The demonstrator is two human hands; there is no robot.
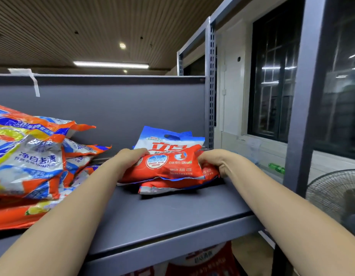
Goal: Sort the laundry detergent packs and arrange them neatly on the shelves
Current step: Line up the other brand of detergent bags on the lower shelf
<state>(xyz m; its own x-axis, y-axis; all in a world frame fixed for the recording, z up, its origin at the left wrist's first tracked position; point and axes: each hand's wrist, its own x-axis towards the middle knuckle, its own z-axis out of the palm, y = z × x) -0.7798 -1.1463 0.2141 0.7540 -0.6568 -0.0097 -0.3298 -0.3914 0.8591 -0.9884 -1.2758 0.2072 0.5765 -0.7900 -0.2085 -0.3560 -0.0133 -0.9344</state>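
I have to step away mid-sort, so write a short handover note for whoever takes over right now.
Left hand grips the left edge of the top red pack; right hand grips the right side of the same small stack.
That stack lies at the right end of the grey shelf, on another red pack.
The orange-and-silver packs lie piled unevenly at the left.
Done: red packs grouped.
Left: square the red stack, tidy the left pile.

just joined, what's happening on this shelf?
A person is stocking detergent. Both hands grip the top red and blue pack: the left hand at its left end, the right hand at its right. It sits on another red pack on the grey shelf, near the right upright. A looser pile of orange and silver packs lies to the left.
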